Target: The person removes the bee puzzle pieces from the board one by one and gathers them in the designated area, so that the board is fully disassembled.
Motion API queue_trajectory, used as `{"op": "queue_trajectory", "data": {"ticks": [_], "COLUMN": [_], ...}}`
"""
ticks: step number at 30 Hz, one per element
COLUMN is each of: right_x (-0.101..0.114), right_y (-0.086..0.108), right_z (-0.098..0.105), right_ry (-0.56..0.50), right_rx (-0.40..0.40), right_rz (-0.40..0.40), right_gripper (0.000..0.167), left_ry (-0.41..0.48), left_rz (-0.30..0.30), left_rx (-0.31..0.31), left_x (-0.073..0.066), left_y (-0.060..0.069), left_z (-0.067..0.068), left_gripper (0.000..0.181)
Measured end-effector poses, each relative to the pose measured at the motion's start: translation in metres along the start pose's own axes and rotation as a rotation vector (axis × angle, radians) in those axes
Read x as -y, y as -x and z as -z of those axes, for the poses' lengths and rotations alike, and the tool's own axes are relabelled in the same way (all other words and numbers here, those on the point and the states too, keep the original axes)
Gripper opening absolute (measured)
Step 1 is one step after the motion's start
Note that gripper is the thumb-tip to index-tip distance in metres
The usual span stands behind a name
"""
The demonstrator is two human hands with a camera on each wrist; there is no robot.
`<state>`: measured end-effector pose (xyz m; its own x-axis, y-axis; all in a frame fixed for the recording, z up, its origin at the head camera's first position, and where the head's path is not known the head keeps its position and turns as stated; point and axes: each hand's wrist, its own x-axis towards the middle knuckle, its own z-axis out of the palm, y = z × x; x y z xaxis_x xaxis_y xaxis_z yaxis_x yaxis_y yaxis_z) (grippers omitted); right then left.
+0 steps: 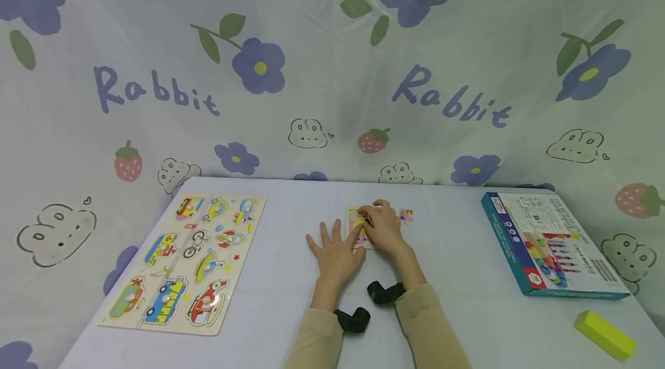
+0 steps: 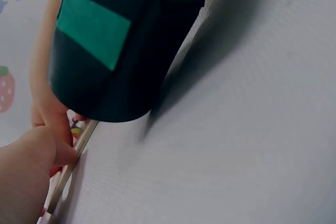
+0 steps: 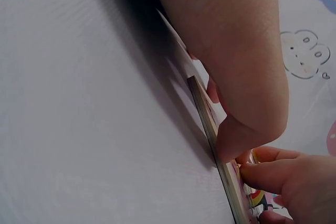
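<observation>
A small wooden puzzle board with a pink, yellow and black picture lies at the middle of the table. My left hand is spread beside it, fingers straight, with the thumb and forefinger reaching onto its near left side. In the right wrist view the left thumb presses the board's edge. My right hand bends over the board, its fingertips around a puzzle piece with black, yellow and red on it. The fingers partly hide that piece. A loose pink puzzle piece lies just right of the board.
A large vehicle peg puzzle lies at the left. On the right are a flat teal-edged box and a yellow block. Black wrist cameras jut out between the forearms. A printed cloth hangs behind the table.
</observation>
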<state>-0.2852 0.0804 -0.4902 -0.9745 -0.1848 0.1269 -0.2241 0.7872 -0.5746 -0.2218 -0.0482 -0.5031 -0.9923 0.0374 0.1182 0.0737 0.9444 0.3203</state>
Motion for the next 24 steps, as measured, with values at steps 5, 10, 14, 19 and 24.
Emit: {"op": "queue_trajectory", "data": {"ticks": [5,10,14,19,24], "right_x": [0.0002,0.0009,0.0007,-0.002,-0.0043], "right_y": [0.0011,0.0012,0.0002,-0.0018,-0.0018], "right_z": [0.0005,0.0026,0.0038,0.0041,0.0036], "right_ry": [-0.006,0.031,0.047,0.035,-0.016], "right_rx": [-0.052,-0.089,-0.108,-0.139,-0.145], "right_rz": [0.011,0.012,0.008,-0.005,-0.022], "right_gripper": [0.026,0.032,0.034,0.018,0.013], "left_ry": [0.002,0.014,0.014,0.011,-0.007], "left_rz": [0.005,0.004,0.001,-0.008,-0.044], "left_rx": [0.005,0.004,-0.002,-0.007,0.025], "left_x": [-0.0002,-0.0005,0.0,-0.0012,-0.0049], "left_y": [-0.0004,-0.0007,-0.0004,-0.0001,0.001], "left_z": [0.0003,0.0,0.0004,0.001,0.0024], "left_gripper": [0.049,0.049,0.048,0.049,0.046]}}
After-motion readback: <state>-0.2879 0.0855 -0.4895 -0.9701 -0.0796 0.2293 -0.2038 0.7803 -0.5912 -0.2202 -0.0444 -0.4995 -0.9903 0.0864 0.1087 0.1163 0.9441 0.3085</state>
